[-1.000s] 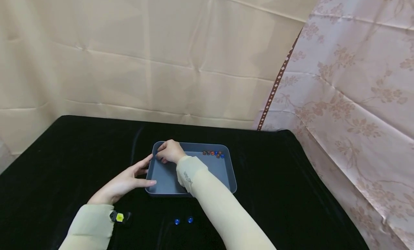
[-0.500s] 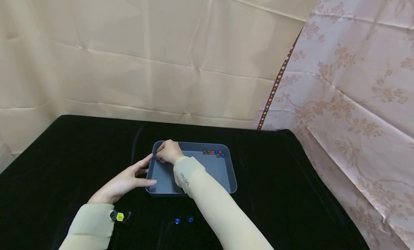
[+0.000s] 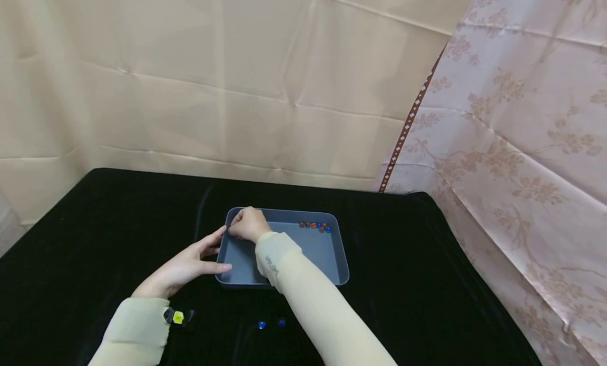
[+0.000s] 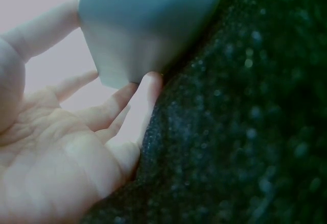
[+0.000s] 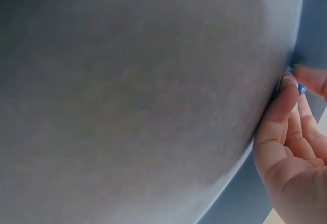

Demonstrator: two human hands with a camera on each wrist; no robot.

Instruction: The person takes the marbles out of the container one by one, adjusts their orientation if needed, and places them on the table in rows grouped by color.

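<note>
Evidently the left hand [image 3: 187,266] is there to steady the tray [image 3: 322,250], which lies near the middle of the frame on the black-covered worktop [image 3: 408,271]: its fingers stretch out straight, fingertips against the outer left wall, the thumb reaching over the rim. Meanwhile the right hand [image 3: 248,224] pinches a blue marble [image 5: 302,88] between its fingertips in the tray's upper left corner, close to the wall; such a fingertip hold probably suits something so small and round. Toward the tray's upper right corner, a cluster of brown, orange and blue marbles [image 3: 313,225] sits along the far wall, which likely helps check their rolling. Two loose blue marbles [image 3: 262,325] rest at the lower middle of the frame, below the tray, where the soft-looking cover may hold them in place.
</note>
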